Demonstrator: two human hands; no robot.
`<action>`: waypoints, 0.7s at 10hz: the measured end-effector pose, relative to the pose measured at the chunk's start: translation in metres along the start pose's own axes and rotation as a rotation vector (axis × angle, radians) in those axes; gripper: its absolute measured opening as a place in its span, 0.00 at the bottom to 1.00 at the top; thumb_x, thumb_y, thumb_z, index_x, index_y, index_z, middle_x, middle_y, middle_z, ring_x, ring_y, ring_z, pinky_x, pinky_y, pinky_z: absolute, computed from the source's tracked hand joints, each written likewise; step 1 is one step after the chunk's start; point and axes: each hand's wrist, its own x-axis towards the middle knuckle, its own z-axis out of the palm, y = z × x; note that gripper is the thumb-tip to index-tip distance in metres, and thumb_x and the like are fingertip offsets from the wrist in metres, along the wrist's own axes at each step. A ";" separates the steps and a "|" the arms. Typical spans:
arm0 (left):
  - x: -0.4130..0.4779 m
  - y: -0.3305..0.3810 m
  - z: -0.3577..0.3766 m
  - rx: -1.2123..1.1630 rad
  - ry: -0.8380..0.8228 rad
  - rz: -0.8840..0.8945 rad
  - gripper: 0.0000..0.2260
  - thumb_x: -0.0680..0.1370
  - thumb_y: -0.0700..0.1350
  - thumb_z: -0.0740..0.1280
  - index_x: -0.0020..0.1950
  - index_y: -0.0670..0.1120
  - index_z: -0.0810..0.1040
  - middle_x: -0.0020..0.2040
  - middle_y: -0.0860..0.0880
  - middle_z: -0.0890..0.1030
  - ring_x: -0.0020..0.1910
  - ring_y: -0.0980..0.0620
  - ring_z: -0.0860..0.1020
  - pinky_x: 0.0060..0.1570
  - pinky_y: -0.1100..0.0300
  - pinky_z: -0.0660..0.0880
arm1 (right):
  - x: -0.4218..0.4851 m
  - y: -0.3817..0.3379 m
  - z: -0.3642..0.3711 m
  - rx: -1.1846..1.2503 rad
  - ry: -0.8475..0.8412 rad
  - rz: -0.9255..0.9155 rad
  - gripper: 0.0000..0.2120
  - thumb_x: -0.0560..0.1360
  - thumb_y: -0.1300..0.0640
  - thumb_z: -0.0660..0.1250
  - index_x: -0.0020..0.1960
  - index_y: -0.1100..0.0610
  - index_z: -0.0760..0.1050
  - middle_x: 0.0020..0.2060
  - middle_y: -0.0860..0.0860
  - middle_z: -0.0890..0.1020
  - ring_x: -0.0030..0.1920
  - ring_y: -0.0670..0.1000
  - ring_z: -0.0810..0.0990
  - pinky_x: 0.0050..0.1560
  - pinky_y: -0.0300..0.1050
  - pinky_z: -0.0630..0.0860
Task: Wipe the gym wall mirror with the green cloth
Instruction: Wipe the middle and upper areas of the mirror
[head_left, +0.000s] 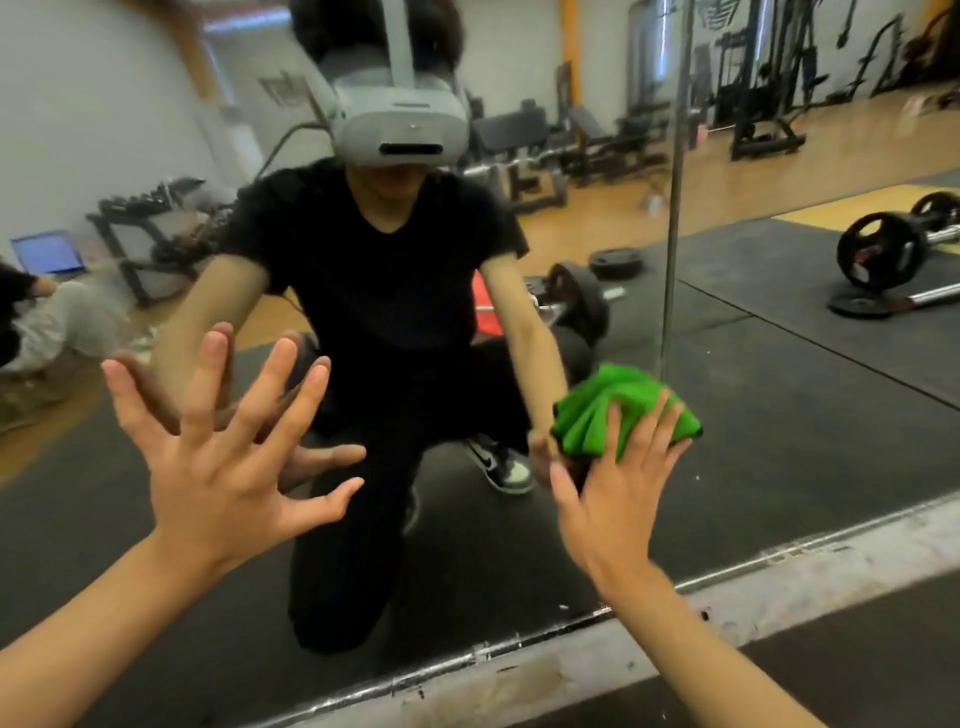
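Green microfibre, bunched into folds, sits under my right hand (618, 488) at about four o'clock in my view, and that green cloth (613, 410) is pressed flat against the wall mirror (779, 415), low on the glass. The fingers of that hand lie straight and fanned across the back of the cloth, with no pinch or curl, because a flat palm spreads pressure over more of the fabric and lets it slide rather than drag. My left hand (218, 452) is at eight o'clock, spread wide and holding nothing. Its fingertips come very close to their own reflection (whether they actually touch the glass I cannot tell), and I judge it is there to steady me as I kneel and lean in. Just past the cloth at one o'clock, the vertical seam (670, 260) between two panes runs upward, so the cloth is working close to that joint. The pale, scuffed bottom ledge (571, 660) crosses from six o'clock towards three, below both wrists. A reflected barbell (883, 254) lies far off at two o'clock on the dark mat. Most of the pane rises above my reach from this crouch, so I judge there is plenty left to wipe, and the next strokes call for even pressure without smearing prints from the bare hand.
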 end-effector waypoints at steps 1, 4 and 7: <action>0.002 0.001 -0.004 0.081 0.014 0.017 0.42 0.76 0.71 0.68 0.82 0.47 0.69 0.85 0.45 0.61 0.84 0.35 0.54 0.68 0.13 0.46 | 0.090 -0.039 -0.038 -0.023 0.143 -0.128 0.35 0.84 0.36 0.52 0.84 0.55 0.54 0.82 0.67 0.52 0.83 0.68 0.48 0.80 0.69 0.40; 0.000 0.003 -0.011 0.152 -0.184 -0.048 0.50 0.70 0.81 0.59 0.86 0.55 0.57 0.86 0.40 0.54 0.84 0.32 0.51 0.70 0.18 0.52 | -0.049 0.021 0.015 -0.103 -0.138 -0.206 0.33 0.84 0.34 0.47 0.79 0.55 0.60 0.84 0.56 0.38 0.84 0.60 0.37 0.78 0.71 0.47; 0.005 0.000 -0.005 0.090 -0.009 0.071 0.40 0.80 0.74 0.46 0.84 0.50 0.65 0.86 0.47 0.59 0.86 0.39 0.50 0.74 0.22 0.39 | 0.161 -0.115 -0.058 0.057 0.259 -0.266 0.34 0.86 0.37 0.39 0.84 0.54 0.59 0.82 0.67 0.54 0.82 0.70 0.50 0.80 0.71 0.42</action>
